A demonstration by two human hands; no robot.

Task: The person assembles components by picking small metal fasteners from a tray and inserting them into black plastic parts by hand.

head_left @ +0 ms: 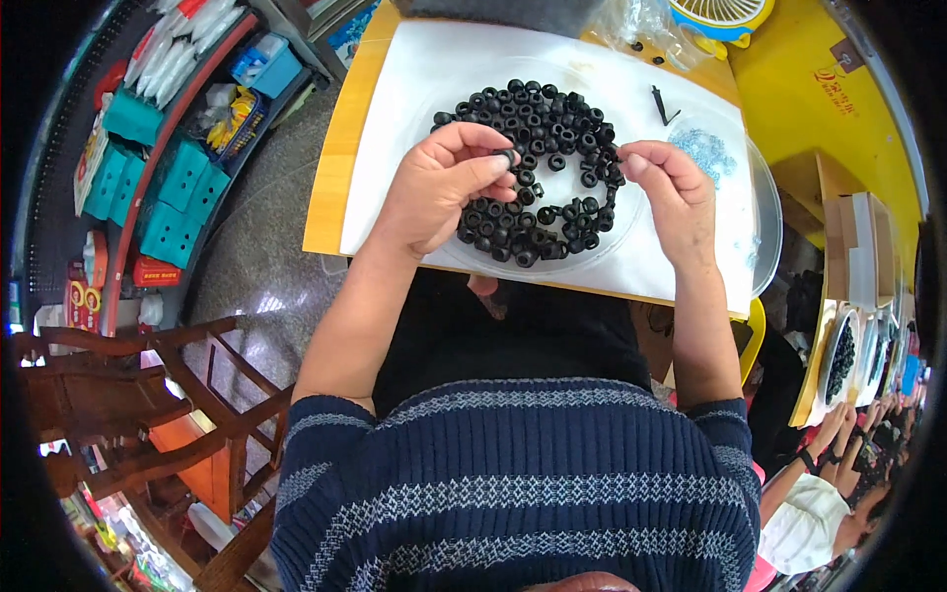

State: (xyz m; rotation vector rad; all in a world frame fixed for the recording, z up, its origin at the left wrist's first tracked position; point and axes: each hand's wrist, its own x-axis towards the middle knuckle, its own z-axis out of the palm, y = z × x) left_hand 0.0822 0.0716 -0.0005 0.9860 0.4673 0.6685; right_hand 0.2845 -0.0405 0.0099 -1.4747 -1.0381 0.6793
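Over the left side of a clear round tray point(623, 240), my left hand point(434, 192) pinches a small black ring-shaped part point(510, 156) between thumb and fingertips. Many similar black hollow parts point(564, 130) lie heaped in the tray, in a rough loop around a bare patch. My right hand point(681, 202) is at the tray's right edge, its thumb and forefinger pressed together. Something tiny and dark may be at those fingertips, too small to make out. Beyond that hand lie small clear bluish pieces point(703, 153) in a scattered cluster.
A slim black tool point(659, 103) lies on the white sheet point(395, 109) covering the wooden table point(330, 187). At the back are a dark bin point(503, 12), clear plastic bags point(646, 30) and a yellow fan point(725, 15). Wooden chairs point(187, 405) stand left; other people sit far right.
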